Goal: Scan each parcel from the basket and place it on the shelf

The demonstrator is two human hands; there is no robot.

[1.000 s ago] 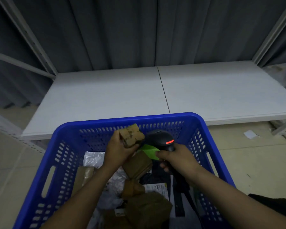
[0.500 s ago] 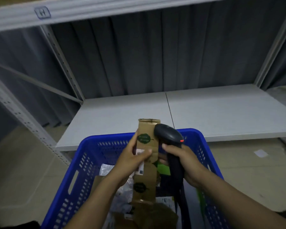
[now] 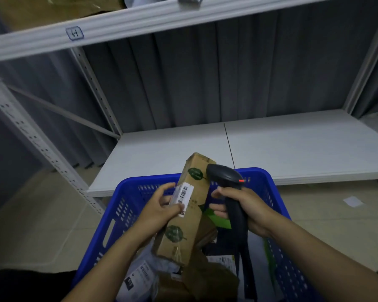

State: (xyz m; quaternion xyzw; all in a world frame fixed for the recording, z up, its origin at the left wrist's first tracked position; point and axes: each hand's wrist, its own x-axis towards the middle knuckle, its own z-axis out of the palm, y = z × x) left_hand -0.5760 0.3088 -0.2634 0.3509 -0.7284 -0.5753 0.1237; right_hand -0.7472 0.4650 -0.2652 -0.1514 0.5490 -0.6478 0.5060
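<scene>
White shelf (image 3: 292, 149) far. Blue basket (image 3: 127, 188) near, more pkgs inside. Parcel (image 3: 183, 232) tilted above basket, L hand (image 3: 157, 210) wrapped round it, barcode label (image 3: 183, 194) up. R hand (image 3: 247, 205) clamped on scanner (image 3: 225, 177), just right of parcel. Step looked like scan. Next prob needs beam on label.

On the upper shelf beam (image 3: 140, 20), a blue handwritten mark in a box (image 3: 74, 33) looked like "64", though not surely. The cardboard parcel (image 3: 190, 205) carried a white barcode label (image 3: 183, 196) and round green stamps (image 3: 195, 173), their print too small to read. In the basket (image 3: 127, 192), a black tag (image 3: 129, 282) on a white bag (image 3: 159, 263) showed "110".
</scene>
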